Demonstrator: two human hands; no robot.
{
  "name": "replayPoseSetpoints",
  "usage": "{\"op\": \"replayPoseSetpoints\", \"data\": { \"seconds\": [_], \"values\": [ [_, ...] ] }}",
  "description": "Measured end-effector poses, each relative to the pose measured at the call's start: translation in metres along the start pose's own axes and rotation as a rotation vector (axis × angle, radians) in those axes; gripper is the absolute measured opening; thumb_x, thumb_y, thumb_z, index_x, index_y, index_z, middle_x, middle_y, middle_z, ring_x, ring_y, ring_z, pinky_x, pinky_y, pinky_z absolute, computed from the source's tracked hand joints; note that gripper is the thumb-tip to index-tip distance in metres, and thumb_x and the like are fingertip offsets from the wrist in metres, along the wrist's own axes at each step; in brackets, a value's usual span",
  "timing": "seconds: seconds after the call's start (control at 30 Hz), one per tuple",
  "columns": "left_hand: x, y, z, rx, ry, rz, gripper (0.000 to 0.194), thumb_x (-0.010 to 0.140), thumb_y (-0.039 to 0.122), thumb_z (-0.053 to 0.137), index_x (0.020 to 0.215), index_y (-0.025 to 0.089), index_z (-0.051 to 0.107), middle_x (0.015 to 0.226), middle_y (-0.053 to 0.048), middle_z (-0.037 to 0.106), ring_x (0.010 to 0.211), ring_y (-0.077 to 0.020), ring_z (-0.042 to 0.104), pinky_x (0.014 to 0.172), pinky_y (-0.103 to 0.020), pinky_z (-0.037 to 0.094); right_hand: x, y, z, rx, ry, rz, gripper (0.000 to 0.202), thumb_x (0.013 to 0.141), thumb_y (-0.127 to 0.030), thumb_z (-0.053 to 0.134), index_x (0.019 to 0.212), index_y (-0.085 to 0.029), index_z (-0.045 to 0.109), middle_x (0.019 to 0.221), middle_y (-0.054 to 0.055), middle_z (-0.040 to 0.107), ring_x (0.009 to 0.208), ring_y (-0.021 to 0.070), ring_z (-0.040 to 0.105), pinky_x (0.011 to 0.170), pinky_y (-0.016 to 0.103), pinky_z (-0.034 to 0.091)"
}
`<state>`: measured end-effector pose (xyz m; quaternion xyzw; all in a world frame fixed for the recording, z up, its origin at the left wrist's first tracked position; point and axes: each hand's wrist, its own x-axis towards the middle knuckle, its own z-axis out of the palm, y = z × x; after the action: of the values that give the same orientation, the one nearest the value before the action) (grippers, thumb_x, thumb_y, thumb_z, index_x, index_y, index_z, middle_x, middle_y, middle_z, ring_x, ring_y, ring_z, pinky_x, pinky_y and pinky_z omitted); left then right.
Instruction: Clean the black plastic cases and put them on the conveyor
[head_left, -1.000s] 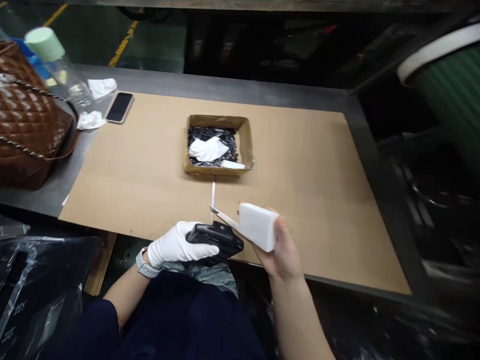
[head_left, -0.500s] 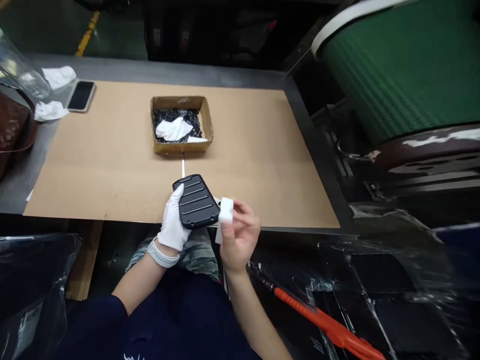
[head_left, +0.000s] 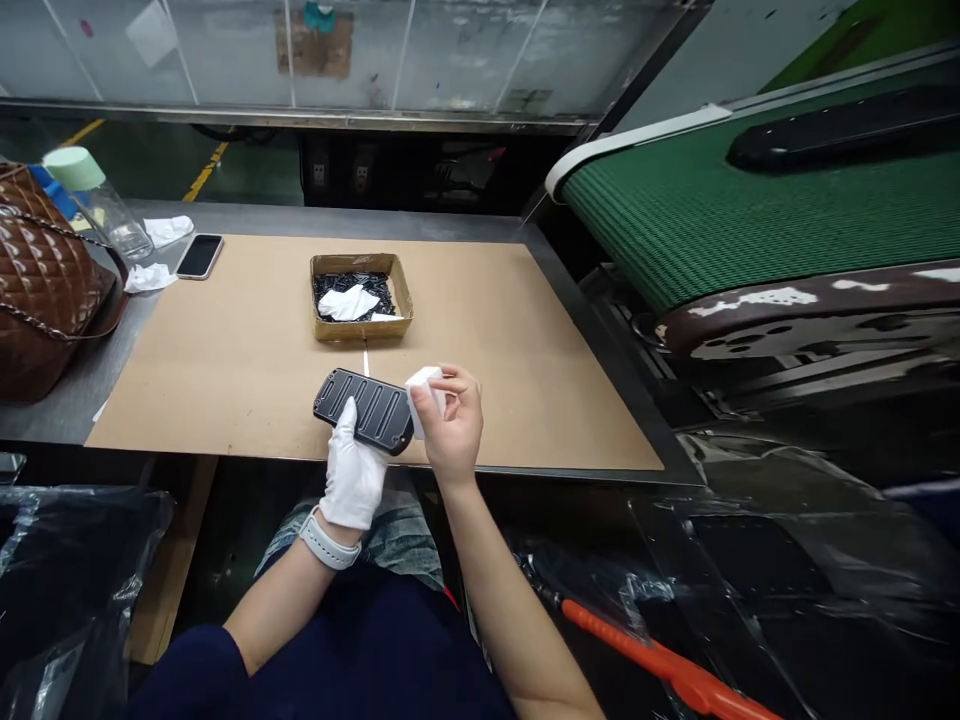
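Note:
My left hand (head_left: 354,480), in a white glove, grips a flat black ribbed plastic part (head_left: 367,408) from below, its thumb lying over the near edge. The part has raised bars across its face and is tilted above the table's front edge. Bare, my right hand (head_left: 456,425) pinches a folded white cloth (head_left: 424,392) between thumb and fingers. This cloth is at the part's right end; whether it presses on the surface I cannot tell. Behind the part, a small cardboard box (head_left: 362,333) holds many small black pieces and a crumpled white cloth (head_left: 348,303).
Brown cardboard (head_left: 487,330) covers the tabletop. At the left are a phone (head_left: 200,257), a bottle (head_left: 112,215) and a brown quilted bag (head_left: 45,290). A green conveyor belt (head_left: 697,220) rises at the right. An orange-handled tool (head_left: 660,665) lies low on the right.
The black part has turned, so its long side now runs more across the view. My right hand with the cloth has moved up and left to its right end. The camera has tilted up.

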<state>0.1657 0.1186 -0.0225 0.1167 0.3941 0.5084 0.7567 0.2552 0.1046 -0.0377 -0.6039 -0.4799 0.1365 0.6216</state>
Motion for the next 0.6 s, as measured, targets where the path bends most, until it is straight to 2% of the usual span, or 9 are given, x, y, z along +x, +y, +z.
{"op": "replayPoseSetpoints", "data": {
  "seconds": [0.1,0.17,0.23,0.3,0.37,0.43,0.53,0.6],
  "values": [
    [0.0,0.012,-0.009,-0.062,0.063,-0.076,0.038,0.088,0.045,0.044,0.102,0.015,0.062,0.092,-0.006,0.071,0.077,-0.0136,0.068,0.074,-0.026,0.055,-0.014,-0.001,0.003,0.109,-0.073,0.058,0.025,0.078,-0.046,0.06,0.083,-0.023,0.049,0.106,0.008,0.05,0.103,0.0222,0.055,0.087,0.041,0.046],
    [-0.004,0.019,-0.018,0.005,0.027,-0.107,0.042,0.086,0.05,0.048,0.101,0.014,0.064,0.088,-0.006,0.071,0.071,-0.0144,0.067,0.07,-0.028,0.056,-0.027,0.0,0.002,0.127,-0.018,0.032,0.024,0.077,-0.043,0.063,0.083,-0.024,0.05,0.107,0.008,0.05,0.105,0.0224,0.055,0.089,0.042,0.046],
    [-0.011,0.021,-0.026,0.17,-0.049,-0.054,0.042,0.08,0.049,0.058,0.1,0.014,0.066,0.09,-0.007,0.072,0.076,-0.0166,0.068,0.074,-0.03,0.055,-0.031,0.002,-0.001,0.165,0.012,0.051,0.023,0.077,-0.041,0.065,0.083,-0.024,0.051,0.108,0.007,0.052,0.106,0.0227,0.055,0.091,0.044,0.044],
    [-0.018,0.021,-0.034,0.47,-0.137,0.067,0.038,0.074,0.043,0.066,0.098,0.014,0.067,0.094,-0.007,0.072,0.084,-0.0186,0.067,0.081,-0.031,0.053,-0.024,0.002,-0.006,0.219,-0.034,0.094,0.024,0.077,-0.044,0.064,0.084,-0.024,0.052,0.109,0.008,0.055,0.107,0.0235,0.056,0.093,0.045,0.044],
    [-0.022,0.023,-0.041,0.814,-0.196,0.175,0.032,0.075,0.04,0.065,0.092,0.014,0.069,0.088,-0.006,0.072,0.08,-0.0191,0.066,0.078,-0.031,0.052,-0.011,-0.001,-0.011,0.204,-0.134,0.085,0.026,0.077,-0.046,0.064,0.083,-0.023,0.055,0.11,0.01,0.058,0.108,0.0248,0.057,0.093,0.046,0.045],
    [-0.023,0.027,-0.048,1.061,-0.261,0.222,0.028,0.079,0.041,0.059,0.088,0.016,0.069,0.079,-0.005,0.072,0.072,-0.0184,0.065,0.071,-0.03,0.051,0.0,-0.01,-0.014,0.098,-0.264,0.0,0.021,0.077,-0.042,0.065,0.083,-0.023,0.06,0.112,0.011,0.06,0.109,0.0252,0.058,0.092,0.045,0.047],
    [-0.018,0.034,-0.056,1.188,-0.399,0.309,0.024,0.083,0.037,0.054,0.084,0.018,0.068,0.079,-0.005,0.072,0.07,-0.0182,0.064,0.066,-0.028,0.05,0.008,-0.028,-0.013,-0.054,-0.499,-0.223,0.011,0.075,-0.032,0.069,0.082,-0.025,0.066,0.114,0.009,0.063,0.106,0.0255,0.06,0.091,0.044,0.048],
    [-0.014,0.036,-0.059,1.234,-0.406,0.381,0.023,0.084,0.034,0.052,0.085,0.018,0.068,0.082,-0.006,0.072,0.071,-0.0185,0.064,0.067,-0.028,0.049,0.009,-0.037,-0.009,-0.098,-0.583,-0.318,0.006,0.076,-0.03,0.068,0.08,-0.026,0.067,0.113,0.008,0.065,0.102,0.0248,0.062,0.087,0.043,0.05]
  ]
}}
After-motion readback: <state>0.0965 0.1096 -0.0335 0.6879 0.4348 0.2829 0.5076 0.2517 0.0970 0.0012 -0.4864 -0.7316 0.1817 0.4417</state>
